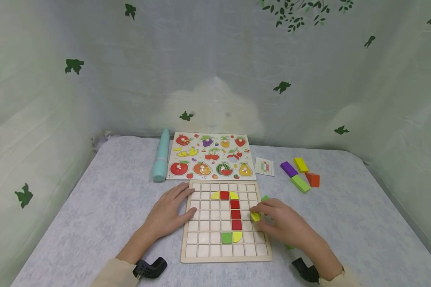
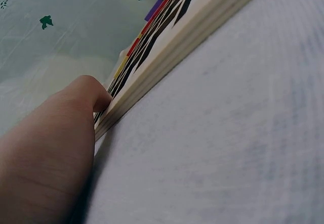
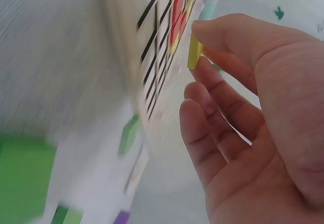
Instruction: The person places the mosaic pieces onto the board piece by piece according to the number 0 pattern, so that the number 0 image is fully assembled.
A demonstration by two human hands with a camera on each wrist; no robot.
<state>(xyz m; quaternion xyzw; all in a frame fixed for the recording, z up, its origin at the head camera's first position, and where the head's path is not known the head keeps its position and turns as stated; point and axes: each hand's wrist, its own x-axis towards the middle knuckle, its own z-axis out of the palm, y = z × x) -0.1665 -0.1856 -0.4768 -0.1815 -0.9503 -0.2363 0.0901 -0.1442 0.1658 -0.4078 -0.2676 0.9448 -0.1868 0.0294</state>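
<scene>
From the head view, the right hand (image 1: 285,225) pinches a yellow tile (image 1: 255,216) over the grid board's (image 1: 225,255) right side; the left hand (image 1: 167,213) lies flat, fingers spread, on the board's left edge. Lower the tile level, squarely into one cell. The left wrist view shows that hand touching the board edge. The right wrist view, blurred, shows thumb and fingertip on the tile. Beyond the board lie a fruit puzzle (image 1: 211,156), a teal tube (image 1: 161,155) and coloured blocks (image 1: 300,174), none obstructing

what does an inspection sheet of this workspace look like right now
surface: grey table, cloth-covered
job's things: wooden grid board bearing red, yellow and green tiles; yellow tile pinched over its right side
clutter: fruit puzzle, teal tube, pattern card, coloured blocks
grips: left hand flat on the board's left edge; right hand pinches the yellow tile
cables: nothing seen
surroundings: pale curtain with green leaf prints
</scene>
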